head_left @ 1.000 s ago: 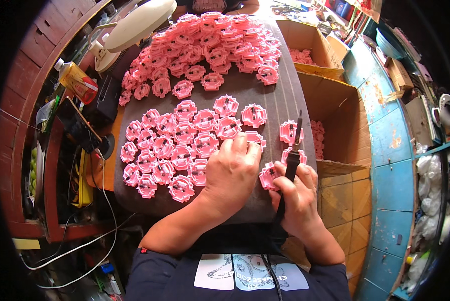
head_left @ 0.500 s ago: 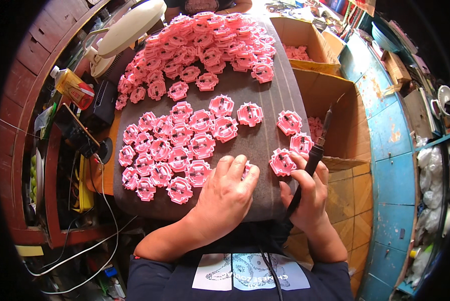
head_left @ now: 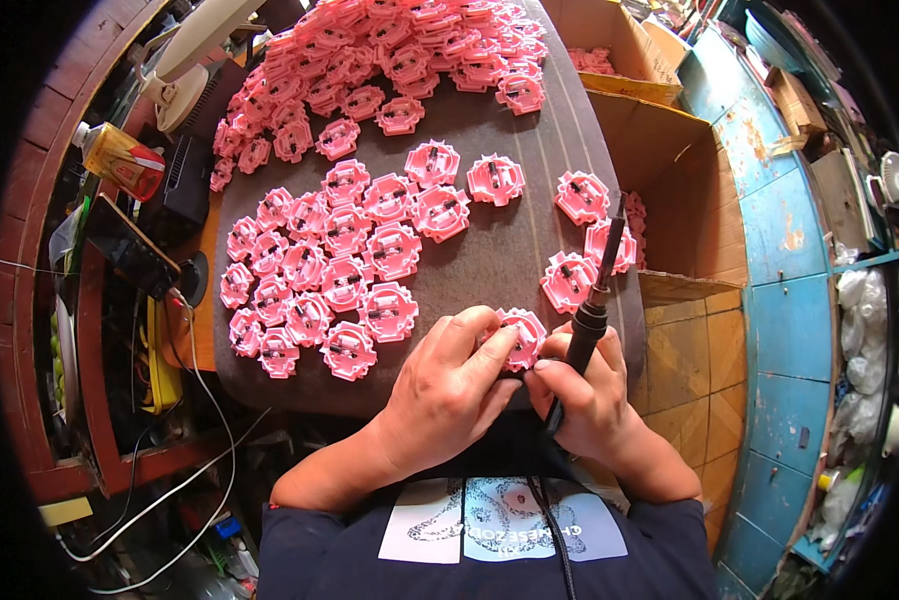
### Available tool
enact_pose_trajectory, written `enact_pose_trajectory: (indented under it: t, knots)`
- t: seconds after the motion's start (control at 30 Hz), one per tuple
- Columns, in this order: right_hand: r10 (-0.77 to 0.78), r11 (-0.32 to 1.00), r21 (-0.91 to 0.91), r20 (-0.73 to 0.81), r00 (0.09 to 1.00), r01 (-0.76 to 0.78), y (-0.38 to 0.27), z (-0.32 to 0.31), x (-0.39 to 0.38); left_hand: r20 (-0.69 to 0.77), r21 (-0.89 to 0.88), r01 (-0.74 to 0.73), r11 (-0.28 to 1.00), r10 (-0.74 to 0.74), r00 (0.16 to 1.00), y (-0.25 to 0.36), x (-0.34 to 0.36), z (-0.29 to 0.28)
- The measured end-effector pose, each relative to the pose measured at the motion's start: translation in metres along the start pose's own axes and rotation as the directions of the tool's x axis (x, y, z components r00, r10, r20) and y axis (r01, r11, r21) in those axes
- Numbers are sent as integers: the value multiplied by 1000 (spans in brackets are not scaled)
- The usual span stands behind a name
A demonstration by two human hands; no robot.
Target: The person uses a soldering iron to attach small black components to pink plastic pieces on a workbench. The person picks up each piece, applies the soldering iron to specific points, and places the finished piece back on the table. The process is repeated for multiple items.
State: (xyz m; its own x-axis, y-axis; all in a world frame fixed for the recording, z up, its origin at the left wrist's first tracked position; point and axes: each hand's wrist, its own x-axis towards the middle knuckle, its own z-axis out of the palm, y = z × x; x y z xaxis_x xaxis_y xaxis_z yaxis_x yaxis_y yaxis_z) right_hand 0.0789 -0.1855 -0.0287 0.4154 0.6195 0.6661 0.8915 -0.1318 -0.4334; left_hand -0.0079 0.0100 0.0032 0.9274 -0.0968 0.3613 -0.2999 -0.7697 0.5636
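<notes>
Our left hand (head_left: 449, 385) pinches a pink plastic part (head_left: 521, 338); our right hand (head_left: 587, 392) grips a soldering iron (head_left: 594, 300) pointing toward one o'clock over the mat (head_left: 499, 250).

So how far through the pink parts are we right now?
Hard to say exactly. A neat cluster of pink parts lies laid out on the grey mat, seemingly handled. In hand: the left hand grips one pink part while the right hand holds a soldering iron. A large heap remains beyond.
</notes>
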Motion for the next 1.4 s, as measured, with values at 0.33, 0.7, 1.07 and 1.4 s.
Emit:
enact_pose_trajectory:
  t: [0.33, 0.7, 1.07, 1.4]
  knots:
    - [-23, 997, 76, 1, 1000, 23, 5, -1, 2, -64, -21, -27, 999, 26, 998, -6, -1, 5]
    - [2, 987, 158, -64, 998, 9, 3, 6, 12, -146, -165, 8, 986, -32, 989, -3, -7, 12]
    - [146, 963, 240, -74, 986, -124, -3, 13, 10, -149, -228, 19, 974, -54, 987, -8, 0, 16]
    - [-64, 990, 117, -166, 984, 84, 0, 11, 1, -169, -187, 19, 982, -51, 984, -7, 2, 17]
